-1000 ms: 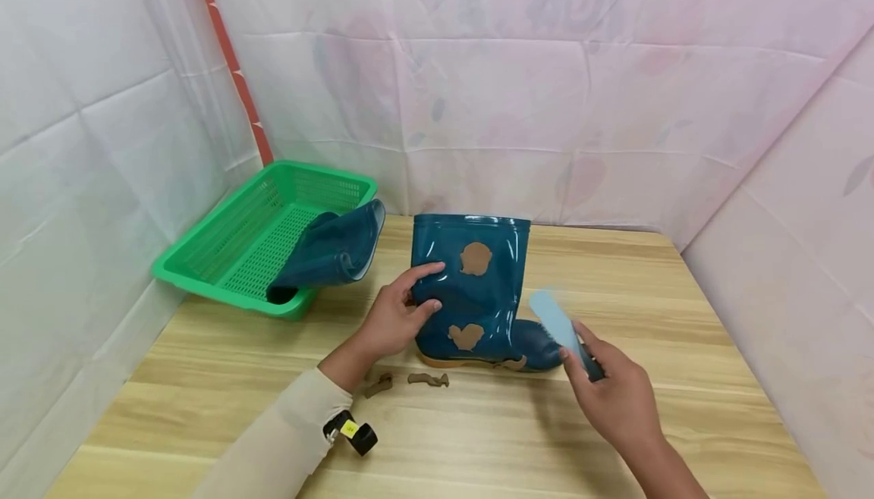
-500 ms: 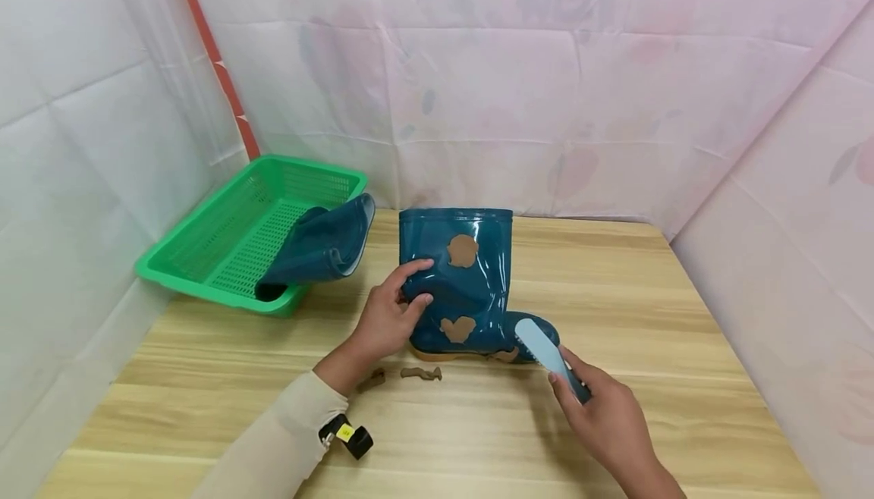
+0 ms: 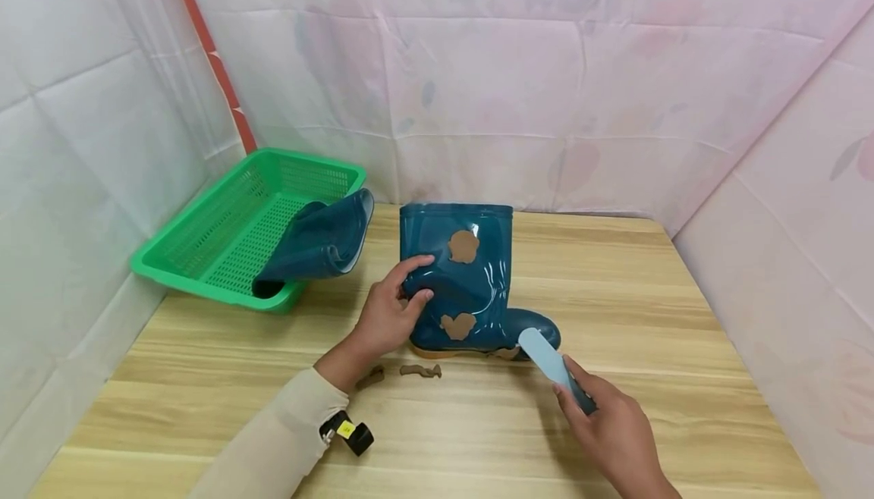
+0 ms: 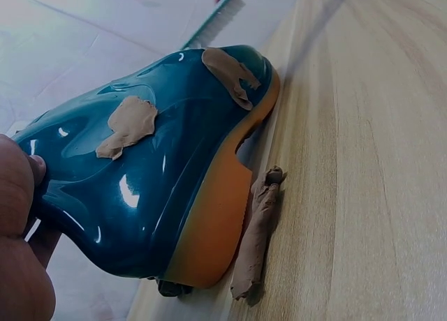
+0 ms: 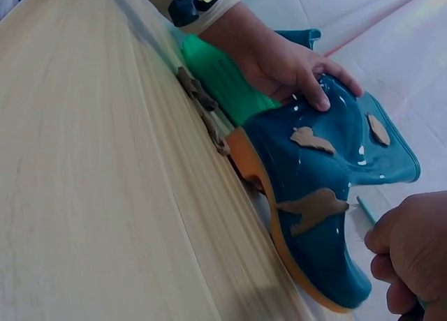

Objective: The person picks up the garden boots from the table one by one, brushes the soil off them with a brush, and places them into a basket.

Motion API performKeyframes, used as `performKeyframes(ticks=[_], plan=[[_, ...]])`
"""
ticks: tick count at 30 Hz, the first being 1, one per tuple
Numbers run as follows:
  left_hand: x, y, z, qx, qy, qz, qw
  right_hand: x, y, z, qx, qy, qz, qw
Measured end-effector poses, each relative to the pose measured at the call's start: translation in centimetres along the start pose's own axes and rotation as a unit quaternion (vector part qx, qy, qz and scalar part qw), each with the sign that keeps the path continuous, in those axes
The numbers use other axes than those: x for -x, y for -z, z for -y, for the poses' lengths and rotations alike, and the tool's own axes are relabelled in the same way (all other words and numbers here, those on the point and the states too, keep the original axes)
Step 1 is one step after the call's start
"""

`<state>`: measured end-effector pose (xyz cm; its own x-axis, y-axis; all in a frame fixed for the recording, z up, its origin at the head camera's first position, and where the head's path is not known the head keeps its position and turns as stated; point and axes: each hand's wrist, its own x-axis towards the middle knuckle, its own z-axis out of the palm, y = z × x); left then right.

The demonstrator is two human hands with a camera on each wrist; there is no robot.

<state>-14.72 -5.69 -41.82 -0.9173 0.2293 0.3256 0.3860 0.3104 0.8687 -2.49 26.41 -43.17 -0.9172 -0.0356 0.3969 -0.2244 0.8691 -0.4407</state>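
Note:
A glossy dark blue rain boot (image 3: pixel 471 279) with an orange sole stands upright on the table, toe to the right. Brown clay-like patches (image 3: pixel 458 325) stick to its shaft, and another patch (image 4: pixel 227 75) lies on its foot. My left hand (image 3: pixel 388 313) grips the back of the shaft, thumb and fingers pinching the rubber into a fold. My right hand (image 3: pixel 611 423) holds a light blue brush (image 3: pixel 542 355) by its handle. In the head view the brush head overlaps the toe; whether the bristles touch it I cannot tell.
A green plastic basket (image 3: pixel 205 287) stands at the left back, with a second blue boot (image 3: pixel 317 237) leaning over its rim. Several brown clay scraps (image 3: pixel 420 371) lie on the wooden table (image 3: pixel 683 378) before the boot. White printed sheets (image 3: pixel 492 82) enclose the table's back and sides.
My right hand has brought the brush down and left from beside the boot's shaft to the toe, mostly in the first half second. The left hand keeps its grip on the boot.

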Motion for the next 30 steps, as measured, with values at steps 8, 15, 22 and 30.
performKeyframes(ticks=[8, 15, 22, 30], plan=[[0.1, 0.1, 0.0, 0.003, -0.002, -0.001, 1.0000, -0.1, 0.2, 0.1, -0.010, 0.004, -0.017, 0.9998], [0.1, 0.0, 0.0, 0.010, -0.013, 0.001, 0.9999, 0.2, -0.2, 0.1, 0.005, 0.021, 0.008, 0.9997], [0.1, 0.0, 0.0, 0.011, -0.004, 0.005, 0.9999, 0.5, -0.1, -0.5, 0.009, 0.011, -0.020, 0.9997], [0.2, 0.1, -0.1, 0.019, -0.005, 0.009, 0.9998, 0.6, -0.5, 0.9, 0.019, 0.031, 0.005, 0.9993]])
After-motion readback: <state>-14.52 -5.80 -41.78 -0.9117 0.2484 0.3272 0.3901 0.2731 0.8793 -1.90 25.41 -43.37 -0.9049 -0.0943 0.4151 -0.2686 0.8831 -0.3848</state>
